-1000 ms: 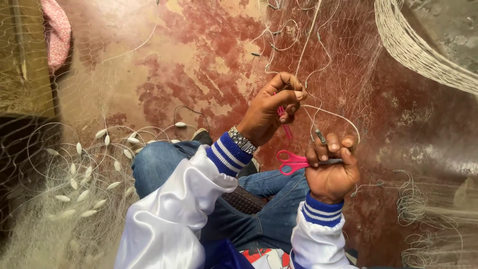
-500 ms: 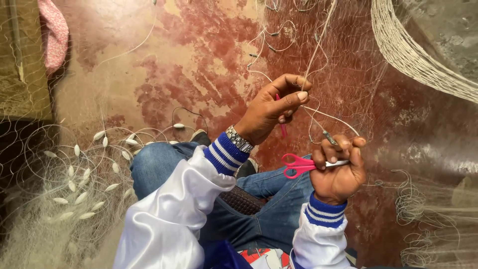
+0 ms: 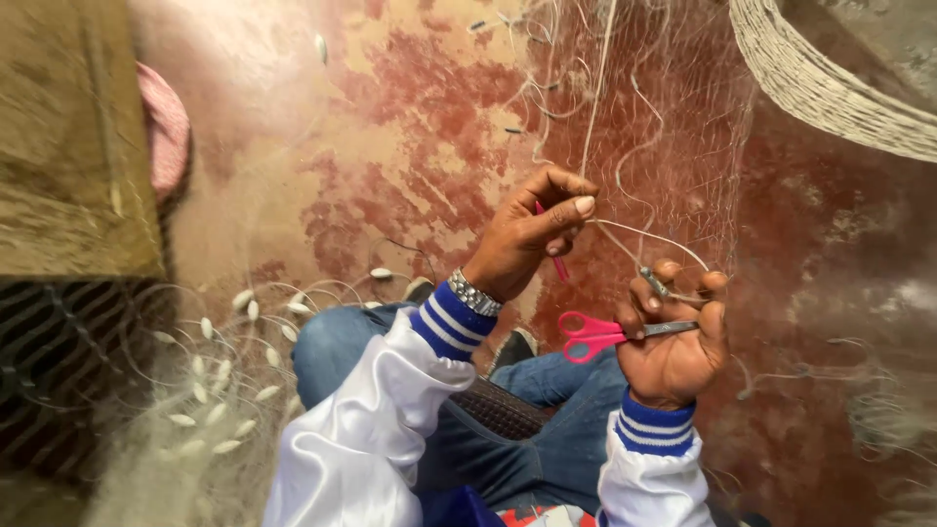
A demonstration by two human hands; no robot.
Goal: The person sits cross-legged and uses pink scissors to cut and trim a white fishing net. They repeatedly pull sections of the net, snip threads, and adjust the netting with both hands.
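Observation:
A fine white fishing net (image 3: 673, 146) hangs in front of me over a worn red floor. My left hand (image 3: 532, 234) is raised with its fingers pinched on a slim pink netting needle (image 3: 554, 256) and a white cord of the net. My right hand (image 3: 673, 337) sits lower and to the right, gripping small scissors with pink handles (image 3: 595, 337); the blades lie across its palm and the handles stick out to the left. The thumb and forefinger also pinch a strand of cord. I wear a white jacket with blue striped cuffs and a wristwatch (image 3: 475, 293).
A heap of net with several white oval floats (image 3: 224, 371) lies at the lower left over my jeans-clad knee (image 3: 342, 342). A coil of thick pale rope (image 3: 830, 88) fills the upper right. A brown block (image 3: 68, 146) and pink cloth (image 3: 166, 127) are at the upper left.
My right hand has shifted right and slightly down with the scissors, drawing the cord away from my left hand. My left hand stays pinched at about the same spot.

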